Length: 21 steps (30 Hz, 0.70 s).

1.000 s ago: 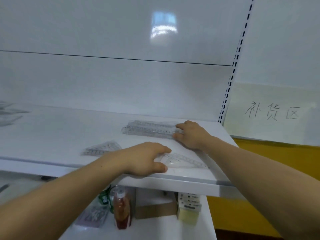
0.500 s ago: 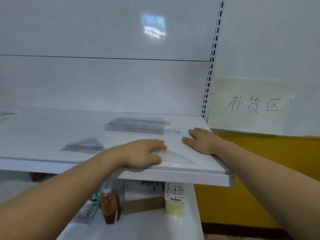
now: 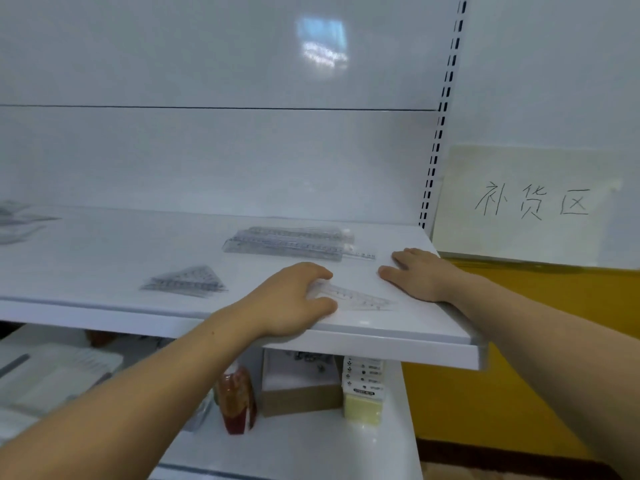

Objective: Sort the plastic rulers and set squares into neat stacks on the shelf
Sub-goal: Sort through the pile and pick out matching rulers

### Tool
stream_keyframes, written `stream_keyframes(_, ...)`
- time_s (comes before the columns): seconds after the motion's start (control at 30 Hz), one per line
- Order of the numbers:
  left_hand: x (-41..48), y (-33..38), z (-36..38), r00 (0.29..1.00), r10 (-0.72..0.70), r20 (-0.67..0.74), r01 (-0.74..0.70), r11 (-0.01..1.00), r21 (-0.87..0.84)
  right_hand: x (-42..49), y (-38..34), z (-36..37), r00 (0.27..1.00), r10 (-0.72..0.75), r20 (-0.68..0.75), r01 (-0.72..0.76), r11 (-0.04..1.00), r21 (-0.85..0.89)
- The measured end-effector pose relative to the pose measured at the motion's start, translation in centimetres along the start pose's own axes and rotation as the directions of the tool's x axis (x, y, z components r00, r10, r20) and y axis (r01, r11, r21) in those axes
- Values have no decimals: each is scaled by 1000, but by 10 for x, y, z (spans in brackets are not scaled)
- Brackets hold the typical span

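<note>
A clear set square (image 3: pixel 360 298) lies near the front edge of the white shelf (image 3: pixel 104 258). My left hand (image 3: pixel 291 299) is curled over its left end, fingers on top and thumb at its near edge. My right hand (image 3: pixel 420 275) lies flat on the shelf's right end, just right of the set square and holding nothing. A stack of clear rulers (image 3: pixel 287 244) lies behind the hands, one ruler sticking out to the right. To the left sits a small stack of set squares (image 3: pixel 187 281). More clear rulers (image 3: pixel 17 220) lie at the far left, blurred.
A slotted upright (image 3: pixel 437 133) ends the shelf on the right; beyond it hangs a paper sign (image 3: pixel 533 202). On the lower shelf stand a red bottle (image 3: pixel 237 405), a cardboard box (image 3: pixel 301 393) and a yellow pack (image 3: pixel 362 408).
My right hand left the right end of the ruler stack and came down flat on the shelf nearer the front. My left hand stayed on the set square.
</note>
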<state>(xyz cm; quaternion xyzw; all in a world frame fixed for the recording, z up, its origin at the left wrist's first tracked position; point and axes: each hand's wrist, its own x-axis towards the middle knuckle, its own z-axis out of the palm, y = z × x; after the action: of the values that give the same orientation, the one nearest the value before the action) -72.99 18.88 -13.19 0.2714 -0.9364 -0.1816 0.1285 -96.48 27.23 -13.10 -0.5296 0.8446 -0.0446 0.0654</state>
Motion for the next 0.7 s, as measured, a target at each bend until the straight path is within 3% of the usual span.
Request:
stream_keyframes(0.17, 0, -34, -40, 999, -16, 35, 13, 996, 87, 5, -31, -19, 999, -21, -45, 19, 999, -33)
stream_keyframes(0.27, -10, -72, -74, 998, -65, 5, 64, 990, 124, 21, -78, -27, 993, -41, -109, 46, 998, 47)
stream_keyframes(0.7, -157, -299, -204, 908, -410, -88, 419, 884, 208, 94, -414, -6, 914, -405, -14, 405, 914, 20)
